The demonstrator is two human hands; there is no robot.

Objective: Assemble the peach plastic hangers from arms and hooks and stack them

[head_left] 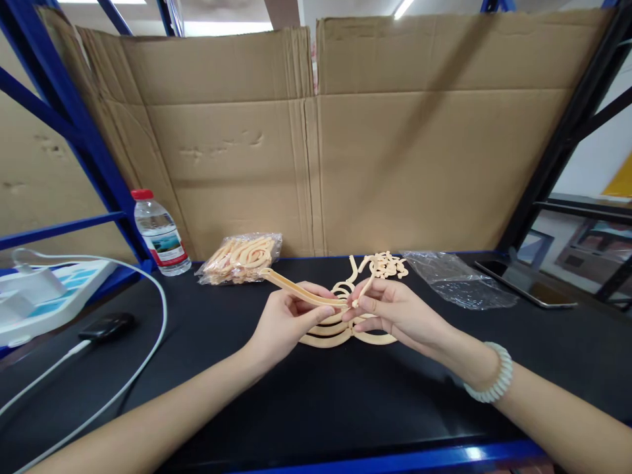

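Observation:
Between thumb and fingers my left hand (293, 319) pinches a long, curved, cream-coloured strip (291, 288), whose far end points up and left. A thinner cream piece with a knobbed end (364, 289) is pinched in my right hand (390, 313). The two pieces meet or nearly meet between my fingertips; whether they are joined I cannot tell. Beneath both hands, several curved cream pieces (326, 341) lie in a rib-like pattern on the black table, partly hidden. Behind my right hand lies a pile of small cream pieces (390, 265).
A clear bag of cream pieces (241, 258) and a water bottle (160, 234) stand at the back left. An empty plastic bag (459, 280) and a phone (526, 283) lie right. A power strip (59, 299), a black device (107, 326) and a white cable (165, 309) occupy the left; cardboard (419, 164) walls the back.

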